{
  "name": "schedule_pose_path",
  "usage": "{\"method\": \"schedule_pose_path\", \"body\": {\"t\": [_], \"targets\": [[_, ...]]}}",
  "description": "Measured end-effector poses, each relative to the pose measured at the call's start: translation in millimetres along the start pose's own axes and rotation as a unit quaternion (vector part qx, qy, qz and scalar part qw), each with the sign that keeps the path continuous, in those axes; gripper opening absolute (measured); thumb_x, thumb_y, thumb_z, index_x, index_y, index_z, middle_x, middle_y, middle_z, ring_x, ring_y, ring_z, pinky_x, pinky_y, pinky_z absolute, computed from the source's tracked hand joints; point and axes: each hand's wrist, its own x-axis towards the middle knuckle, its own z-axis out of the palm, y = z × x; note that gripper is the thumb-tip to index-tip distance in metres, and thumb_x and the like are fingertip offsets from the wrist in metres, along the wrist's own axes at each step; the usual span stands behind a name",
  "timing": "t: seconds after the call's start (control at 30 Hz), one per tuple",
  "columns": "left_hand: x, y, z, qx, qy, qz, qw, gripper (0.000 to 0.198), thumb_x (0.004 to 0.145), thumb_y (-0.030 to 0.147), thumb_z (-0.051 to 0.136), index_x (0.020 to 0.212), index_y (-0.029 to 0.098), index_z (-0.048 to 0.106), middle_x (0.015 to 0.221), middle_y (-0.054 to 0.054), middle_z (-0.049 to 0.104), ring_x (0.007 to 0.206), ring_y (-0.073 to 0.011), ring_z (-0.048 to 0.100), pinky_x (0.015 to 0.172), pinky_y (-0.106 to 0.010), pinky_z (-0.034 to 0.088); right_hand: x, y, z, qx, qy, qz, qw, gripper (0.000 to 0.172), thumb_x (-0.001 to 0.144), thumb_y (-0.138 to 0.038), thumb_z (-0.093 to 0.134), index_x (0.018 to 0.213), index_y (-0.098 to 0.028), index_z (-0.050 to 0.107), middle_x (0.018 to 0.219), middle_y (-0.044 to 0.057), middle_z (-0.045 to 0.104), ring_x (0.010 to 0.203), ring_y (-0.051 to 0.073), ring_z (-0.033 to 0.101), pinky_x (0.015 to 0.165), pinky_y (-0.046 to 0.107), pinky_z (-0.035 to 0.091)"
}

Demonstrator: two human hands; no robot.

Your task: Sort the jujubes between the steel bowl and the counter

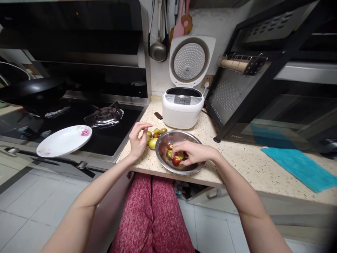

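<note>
Picking from the steel bowl [158, 150], our right hand [193, 153] pinches a red jujube [176, 161]; our left hand [138, 138] hovers loosely open beside the loose fruit [153, 142] on the worktop [237, 160]. Lifting it likely needs a gentle grip.

1. The left hand [138, 140], just left of the frame's centre, is bare. So is the left forearm [86, 207], down to the lower left edge.
2. The right hand [193, 153], just right of centre, is bare. So is the right forearm [244, 203], down to the lower right edge.
3. The soft red-and-pink mottled fabric trousers [142, 211], at bottom centre, are finely speckled, with a dark line between the two legs.
</note>
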Motion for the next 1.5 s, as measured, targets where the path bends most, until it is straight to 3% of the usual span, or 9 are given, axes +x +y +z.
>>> {"method": "schedule_pose_path", "body": {"t": [0.2,0.33,0.57,0.8,0.93,1.2,1.5], "targets": [[5,-7,-3.9,0.051,-0.053,0.038,0.997,0.024,0.103,0.015,0.050,0.102,0.023,0.073,0.101,-0.004,0.072,0.100,-0.0206,0.065,0.092,-0.037,0.052,1,1,4,-0.027,-0.018,0.024,0.999,0.024,0.081,-0.007,0.072,0.103,-0.017,0.069,0.107,0.006,0.068,0.097,0.021,0.062,0.088,0.033,0.048],[10,-18,-6.7,0.079,-0.103,0.022,0.991,0.027,0.099,0.010,0.050,0.099,0.021,0.074,0.099,-0.004,0.073,0.098,-0.0203,0.065,0.091,-0.035,0.052,2,3,2,-0.010,-0.014,0.018,1.000,0.021,0.085,-0.015,0.076,0.105,-0.018,0.071,0.107,0.006,0.070,0.098,0.022,0.064,0.089,0.033,0.048],[15,-37,-10.4,0.081,-0.190,-0.035,0.978,0.031,0.094,0.006,0.050,0.101,0.019,0.077,0.111,-0.007,0.078,0.106,-0.0219,0.071,0.099,-0.037,0.055,4,8,-3,0.034,0.060,0.028,0.997,0.020,0.094,-0.034,0.075,0.104,-0.017,0.073,0.105,0.007,0.074,0.094,0.021,0.067,0.087,0.033,0.050],[24,-46,-21.7,0.130,-0.318,-0.078,0.936,0.053,0.072,-0.005,0.045,0.103,0.018,0.081,0.111,-0.007,0.081,0.106,-0.0241,0.075,0.101,-0.039,0.056,5,17,-2,0.043,0.104,0.048,0.993,0.019,0.098,-0.034,0.069,0.105,-0.017,0.074,0.104,0.008,0.075,0.091,0.021,0.068,0.080,0.032,0.051],[32,-51,-34.4,0.116,-0.372,-0.074,0.918,0.058,0.068,-0.005,0.045,0.105,0.020,0.082,0.117,-0.006,0.080,0.111,-0.0242,0.075,0.105,-0.040,0.056,7,20,1,0.029,0.097,0.043,0.994,0.020,0.098,-0.034,0.068,0.103,-0.016,0.074,0.100,0.007,0.074,0.087,0.019,0.067,0.078,0.030,0.050],[31,-62,-45.8,0.099,-0.375,-0.074,0.919,0.063,0.069,-0.004,0.042,0.114,0.021,0.078,0.124,-0.006,0.077,0.117,-0.0245,0.072,0.108,-0.043,0.054,7,21,1,0.032,0.097,0.051,0.993,0.020,0.097,-0.034,0.069,0.105,-0.017,0.074,0.105,0.008,0.076,0.093,0.021,0.070,0.083,0.032,0.051],[35,-73,-62.8,0.045,-0.421,-0.021,0.906,0.061,0.078,-0.003,0.042,0.127,0.021,0.070,0.131,-0.009,0.071,0.124,-0.0235,0.067,0.112,-0.046,0.052,8,21,3,0.026,0.093,0.049,0.994,0.019,0.098,-0.034,0.068,0.105,-0.017,0.074,0.107,0.008,0.077,0.096,0.022,0.070,0.087,0.033,0.050]]}}
